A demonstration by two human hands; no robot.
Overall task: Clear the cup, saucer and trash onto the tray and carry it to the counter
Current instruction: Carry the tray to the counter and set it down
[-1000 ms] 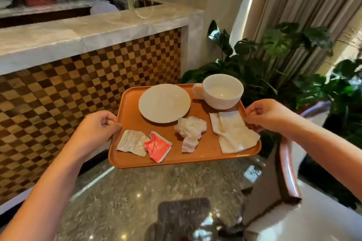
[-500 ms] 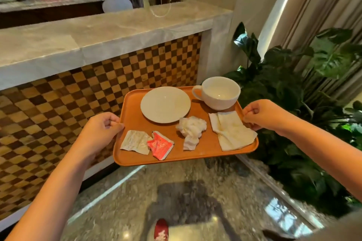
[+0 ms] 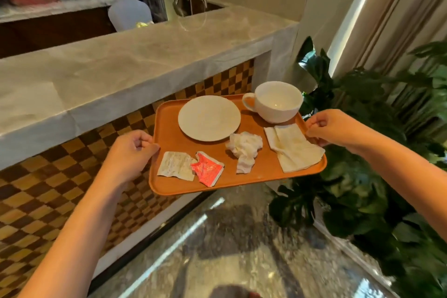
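Both grips are clamped on the orange tray [image 3: 256, 172]: the left hand [image 3: 130, 155] pinches its left rim, the right hand [image 3: 333, 128] its right rim, and the tray hangs in the air above the polished floor [image 3: 229, 249], just in front of the marble surface [image 3: 121, 68] with its checkered front [image 3: 48, 201]. On the tray the white saucer [image 3: 209, 117] lies at the back, with the empty white cup [image 3: 277, 101] beside it in the far right corner. A crumpled tissue [image 3: 244, 149] sits mid-tray, a flat napkin [image 3: 294, 147] near the right rim, and a pale wrapper [image 3: 175, 166] and a red packet [image 3: 206, 169] at the front left, touching. Leafy plants [image 3: 375, 152] stand on the right.
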